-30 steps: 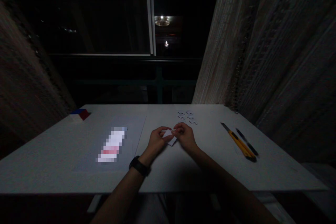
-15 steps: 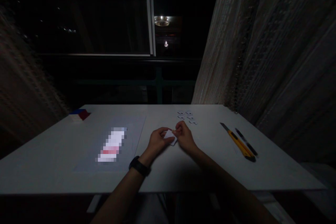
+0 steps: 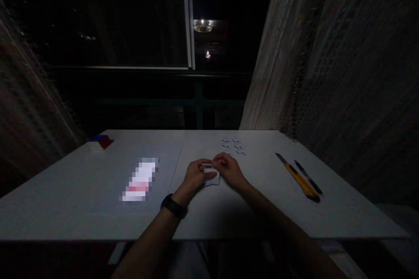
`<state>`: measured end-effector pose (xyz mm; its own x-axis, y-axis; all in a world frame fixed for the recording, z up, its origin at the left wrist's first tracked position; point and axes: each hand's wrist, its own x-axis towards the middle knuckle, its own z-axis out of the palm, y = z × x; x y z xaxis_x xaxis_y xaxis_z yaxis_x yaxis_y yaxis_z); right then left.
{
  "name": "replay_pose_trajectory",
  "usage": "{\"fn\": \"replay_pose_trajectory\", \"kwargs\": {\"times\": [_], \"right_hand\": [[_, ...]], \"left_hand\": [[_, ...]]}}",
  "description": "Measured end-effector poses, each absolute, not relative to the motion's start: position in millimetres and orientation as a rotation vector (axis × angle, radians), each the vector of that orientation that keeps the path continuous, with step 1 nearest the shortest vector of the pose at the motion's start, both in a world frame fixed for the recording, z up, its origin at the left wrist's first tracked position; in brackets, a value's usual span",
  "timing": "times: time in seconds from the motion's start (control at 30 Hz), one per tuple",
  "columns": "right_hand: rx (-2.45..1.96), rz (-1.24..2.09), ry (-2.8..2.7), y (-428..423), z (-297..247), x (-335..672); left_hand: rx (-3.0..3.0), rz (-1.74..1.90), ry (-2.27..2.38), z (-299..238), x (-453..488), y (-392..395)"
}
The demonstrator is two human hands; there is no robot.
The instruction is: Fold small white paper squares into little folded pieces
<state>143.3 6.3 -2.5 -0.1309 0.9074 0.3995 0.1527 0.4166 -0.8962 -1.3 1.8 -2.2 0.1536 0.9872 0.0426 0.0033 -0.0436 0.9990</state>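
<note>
Between my hands is a small white piece of paper (image 3: pixel 214 180), with its lower edge toward me. My left hand (image 3: pixel 195 176), below a black wristband, pinches it from the left, thumb lying across its face and fingers behind. At its upper edge, the closed fingertips of my right hand (image 3: pixel 229 171) grip the paper close to the left fingertips. Just beyond the right hand, several small paper pieces with dark marks (image 3: pixel 236 146) lie in rows; the nearest are partly hidden by that hand.
A yellow utility knife (image 3: pixel 299 179) with its blade out and a black pen (image 3: pixel 307 176) lie at the right of the white table (image 3: pixel 72 209). On the left are a large paper sheet (image 3: pixel 108 200), a blurred-out bright rectangle (image 3: pixel 140 178) and a coloured cube (image 3: pixel 100 142).
The paper has turned from a tilted, diamond-like pose to nearly level. My right fingertips have shifted left along its top edge, toward the left fingertips.
</note>
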Motion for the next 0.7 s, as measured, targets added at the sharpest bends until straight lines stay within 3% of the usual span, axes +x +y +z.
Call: {"fn": "replay_pose_trajectory", "kwargs": {"times": [0.3,0.7], "right_hand": [[-0.950,1.042,-1.503,6.3,-5.0,142.6],[-1.000,0.948,-1.551,9.6,-7.2,144.4]], "left_hand": [[1.083,1.338,1.100,4.8,-1.4,0.3],[1.197,1.299,1.096,2.4,-2.7,3.1]]}}
